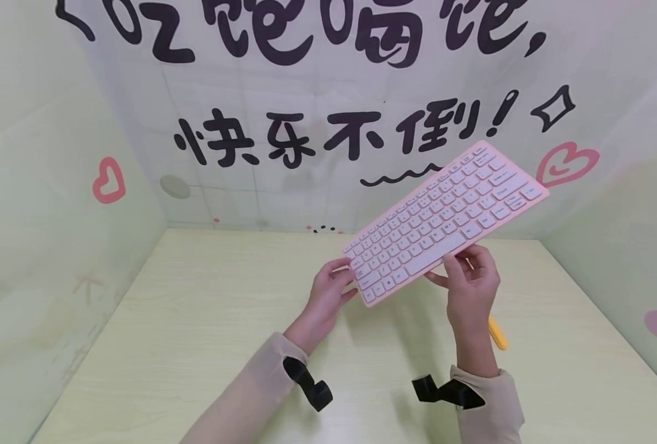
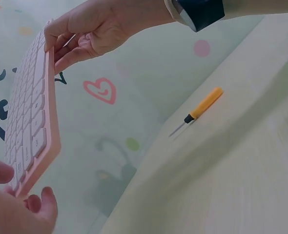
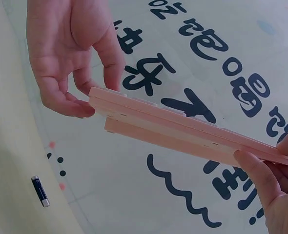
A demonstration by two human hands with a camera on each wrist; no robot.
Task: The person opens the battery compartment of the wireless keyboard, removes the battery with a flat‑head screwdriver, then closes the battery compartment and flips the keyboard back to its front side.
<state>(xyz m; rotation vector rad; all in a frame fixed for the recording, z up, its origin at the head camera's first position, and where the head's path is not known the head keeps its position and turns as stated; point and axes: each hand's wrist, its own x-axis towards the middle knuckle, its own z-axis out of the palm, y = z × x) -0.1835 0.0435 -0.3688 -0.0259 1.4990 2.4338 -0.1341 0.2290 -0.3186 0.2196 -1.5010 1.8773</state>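
Note:
A pink keyboard (image 1: 428,228) with white keys is held up above the table, its right end raised higher than its left. My left hand (image 1: 325,299) grips the lower left end between thumb and fingers. On the near long edge, right of the middle, my right hand (image 1: 472,290) pinches the keyboard, thumb on the key side and fingers underneath. From the right wrist view the pink underside (image 3: 168,131) shows, with a raised strip along it. Part of each hand's fingers is hidden behind the keyboard.
A screwdriver (image 2: 205,105) with a yellow handle lies on the table, mostly behind my right arm in the head view. A small dark battery (image 3: 40,191) lies on the table in the right wrist view. Printed walls (image 1: 284,203) enclose the table (image 1: 195,320).

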